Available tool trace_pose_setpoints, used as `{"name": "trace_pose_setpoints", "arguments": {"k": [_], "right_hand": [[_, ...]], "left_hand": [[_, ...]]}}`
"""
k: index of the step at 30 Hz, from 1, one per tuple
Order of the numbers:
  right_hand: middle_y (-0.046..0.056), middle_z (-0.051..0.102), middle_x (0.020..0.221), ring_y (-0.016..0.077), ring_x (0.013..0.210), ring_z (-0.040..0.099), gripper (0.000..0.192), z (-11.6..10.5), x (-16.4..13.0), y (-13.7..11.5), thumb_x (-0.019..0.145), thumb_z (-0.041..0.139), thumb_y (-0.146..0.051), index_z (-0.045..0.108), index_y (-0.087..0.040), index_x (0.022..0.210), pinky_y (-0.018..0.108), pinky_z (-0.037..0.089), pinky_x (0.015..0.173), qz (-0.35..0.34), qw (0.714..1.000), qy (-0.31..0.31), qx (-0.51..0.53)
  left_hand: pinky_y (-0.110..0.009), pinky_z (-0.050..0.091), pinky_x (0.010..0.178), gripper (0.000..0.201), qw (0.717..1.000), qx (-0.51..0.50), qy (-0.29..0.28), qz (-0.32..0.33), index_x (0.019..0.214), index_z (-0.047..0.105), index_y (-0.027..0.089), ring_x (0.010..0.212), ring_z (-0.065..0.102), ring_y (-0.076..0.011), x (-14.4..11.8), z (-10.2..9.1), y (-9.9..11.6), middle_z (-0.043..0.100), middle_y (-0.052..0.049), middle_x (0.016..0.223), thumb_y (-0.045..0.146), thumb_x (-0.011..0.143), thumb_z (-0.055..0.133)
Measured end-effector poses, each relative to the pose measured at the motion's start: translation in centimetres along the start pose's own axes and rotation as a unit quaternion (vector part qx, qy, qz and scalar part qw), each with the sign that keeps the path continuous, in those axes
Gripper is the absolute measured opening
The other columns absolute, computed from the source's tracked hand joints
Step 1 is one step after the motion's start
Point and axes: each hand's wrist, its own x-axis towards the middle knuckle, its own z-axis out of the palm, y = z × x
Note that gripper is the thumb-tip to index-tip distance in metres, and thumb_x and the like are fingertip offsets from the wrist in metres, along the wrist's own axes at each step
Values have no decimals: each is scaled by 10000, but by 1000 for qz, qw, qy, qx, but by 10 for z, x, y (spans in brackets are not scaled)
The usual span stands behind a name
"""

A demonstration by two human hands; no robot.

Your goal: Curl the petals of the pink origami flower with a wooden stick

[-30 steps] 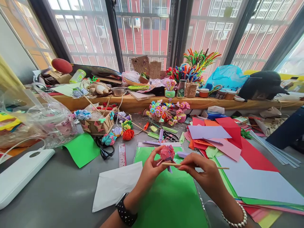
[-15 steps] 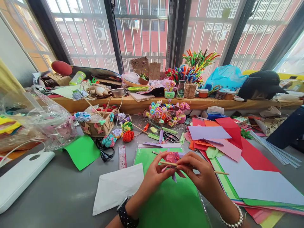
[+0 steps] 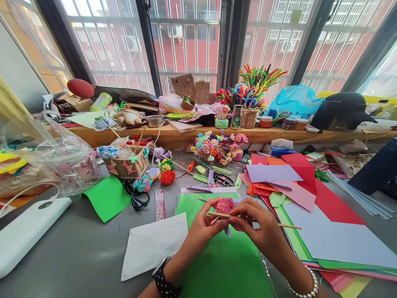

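A pink and purple folded paper flower [image 3: 224, 205] is held between my two hands, above a green sheet in a clear sleeve [image 3: 223, 260]. My left hand [image 3: 206, 223] is closed on the flower, its thumb and fingers around the left side. My right hand [image 3: 259, 221] pinches a thin wooden stick [image 3: 290, 226], which crosses in front of the flower and pokes out to the right past the hand. Purple petal strips hang below the flower. The fingertips hide part of the petals and part of the stick.
A white paper napkin [image 3: 153, 246] and a ruler [image 3: 160, 205] lie left of my hands. Stacked coloured paper [image 3: 347, 244] covers the right. Behind are scissors [image 3: 223, 179], finished paper flowers [image 3: 167, 177] and wire-stemmed flowers [image 3: 211, 147]. A white power bank [image 3: 34, 231] sits far left.
The right fingers have shifted slightly at the flower, and fewer petals show under them. The stick's right end sits a little farther right. Both hands stay in place.
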Motion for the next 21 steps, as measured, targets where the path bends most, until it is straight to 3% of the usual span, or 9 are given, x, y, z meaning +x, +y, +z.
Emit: {"name": "trace_pose_setpoints", "arguments": {"k": [10, 21], "right_hand": [[19, 539, 725, 96, 539, 507, 163, -3, 3, -5, 833, 518, -288, 640, -190, 788, 203, 436, 473, 27, 999, -24, -16], [22, 533, 728, 93, 531, 501, 187, 0, 1, -2, 831, 526, -302, 683, -201, 829, 199, 436, 462, 23, 1000, -4, 12]], "left_hand": [[-282, 435, 698, 615, 998, 49, 7, -28, 1098, 453, 144, 766, 637, -203, -4, 1, 3, 700, -53, 747, 298, 584, 754], [-313, 436, 775, 553, 999, 33, 7, -17, 1038, 499, 148, 913, 597, -236, -3, 3, 0, 632, -85, 951, 272, 568, 763]]}}
